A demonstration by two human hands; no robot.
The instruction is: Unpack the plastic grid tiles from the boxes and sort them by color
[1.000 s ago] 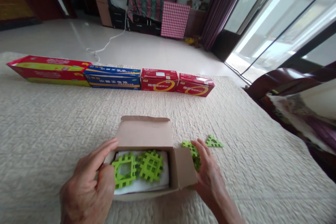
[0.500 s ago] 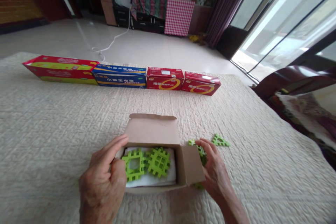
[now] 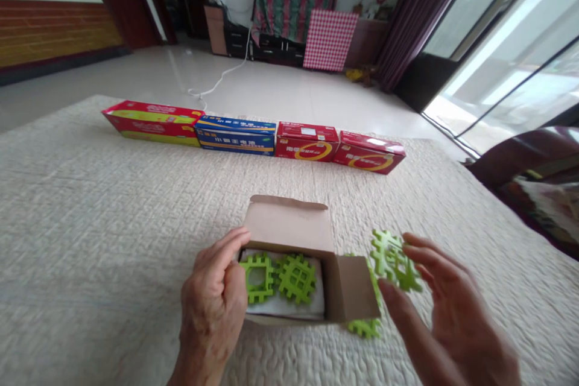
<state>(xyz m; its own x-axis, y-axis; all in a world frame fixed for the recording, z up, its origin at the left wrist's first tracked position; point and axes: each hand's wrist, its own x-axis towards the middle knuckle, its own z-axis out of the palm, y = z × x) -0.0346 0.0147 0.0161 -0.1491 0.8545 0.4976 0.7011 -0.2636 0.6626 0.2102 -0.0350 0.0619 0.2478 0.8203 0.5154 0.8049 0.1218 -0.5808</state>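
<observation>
Quilted cloth (image 3: 154,217), open carton (image 3: 287,226); right hand (image 3: 461,307) now clear of the side flap (image 3: 359,292)
The left hand (image 3: 210,286) clamps the carton's left side; the right hand seems closed on loose green pieces (image 3: 384,253), just lifted right of the flap, so handling likely centres outside. Two lattice pieces (image 3: 296,279) lie inside.

I see a blue box (image 3: 237,143), a long red-and-green carton (image 3: 156,126) against its left end and two red boxes (image 3: 307,143) to its right; well behind it hang a red-checked cloth (image 3: 331,41) and, farther right, a purple curtain (image 3: 411,15).
</observation>
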